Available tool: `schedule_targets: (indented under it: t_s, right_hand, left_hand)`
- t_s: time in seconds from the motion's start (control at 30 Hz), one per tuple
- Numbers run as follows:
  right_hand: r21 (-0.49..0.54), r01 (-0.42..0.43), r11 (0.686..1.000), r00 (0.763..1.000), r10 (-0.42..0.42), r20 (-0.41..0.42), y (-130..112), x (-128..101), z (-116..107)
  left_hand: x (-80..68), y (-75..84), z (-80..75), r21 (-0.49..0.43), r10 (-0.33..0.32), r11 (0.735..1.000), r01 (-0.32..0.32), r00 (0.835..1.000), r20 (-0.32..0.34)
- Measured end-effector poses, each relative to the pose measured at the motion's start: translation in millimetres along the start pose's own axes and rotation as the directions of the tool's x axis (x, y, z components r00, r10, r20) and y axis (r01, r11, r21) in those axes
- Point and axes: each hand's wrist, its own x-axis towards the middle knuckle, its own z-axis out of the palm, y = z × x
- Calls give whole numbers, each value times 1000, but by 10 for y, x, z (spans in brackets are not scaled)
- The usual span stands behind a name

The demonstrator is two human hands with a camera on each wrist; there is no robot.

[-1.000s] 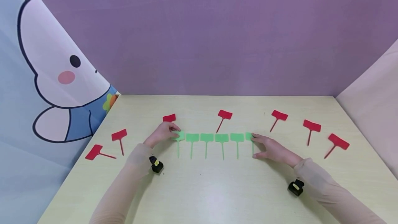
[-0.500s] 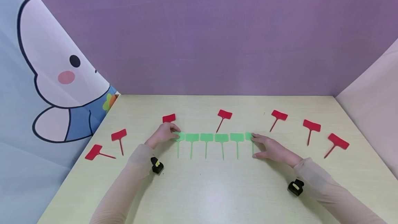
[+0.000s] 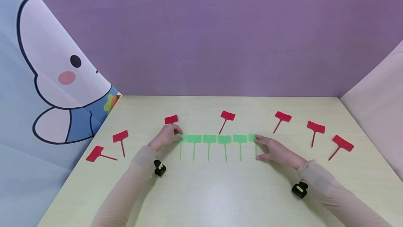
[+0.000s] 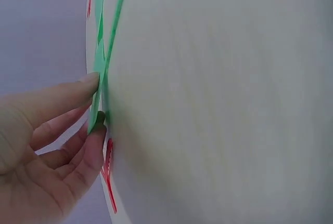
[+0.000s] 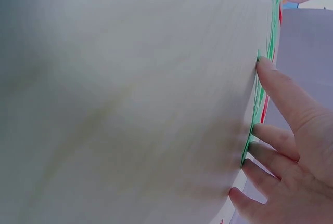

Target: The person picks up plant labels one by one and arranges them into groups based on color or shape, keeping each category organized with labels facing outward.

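Observation:
Several green plant labels (image 3: 209, 139) lie in a straight row on the pale table (image 3: 207, 192), stakes pointing toward me. My left hand (image 3: 166, 136) is at the row's left end. In the left wrist view its thumb and a finger (image 4: 96, 102) pinch the head of the leftmost green label (image 4: 99, 57). My right hand (image 3: 270, 149) lies at the row's right end with straight fingers. Its fingertips touch the rightmost green label (image 3: 252, 137), which the right wrist view shows edge-on (image 5: 257, 99) beside that hand (image 5: 283, 135).
Several red plant labels lie scattered in an arc behind and beside the row, such as one at back centre (image 3: 227, 116), one far right (image 3: 342, 143) and one far left (image 3: 95, 153). Purple backdrop walls close the table's far and side edges.
The left hand has edged the leftmost green label slightly to the right, against its neighbour. The right hand has stayed still.

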Motion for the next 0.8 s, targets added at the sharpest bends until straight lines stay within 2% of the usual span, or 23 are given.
schedule_targets:
  t_s: [0.27, 0.43, 0.53, 0.8]
  right_hand:
    - [0, -2, 1000, 1000, 2, 1, 6, 3, 3]
    - [-3, -1, 1000, 1000, 1, 0, 20, 6, 13]
    - [-2, 2, 1000, 1000, -2, -1, 26, 7, 17]
    - [-8, 24, 1000, 1000, -24, -6, 35, 12, 28]
  left_hand:
    - [2, 4, 6, 24, -19, 1000, 20, 1000, -5]
    - [-14, 9, -9, 8, -43, 999, 43, 999, -3]
    - [-31, 13, -37, -7, -58, 998, 58, 998, -5]
    - [-37, -9, -161, -15, -48, 999, 48, 999, 1]
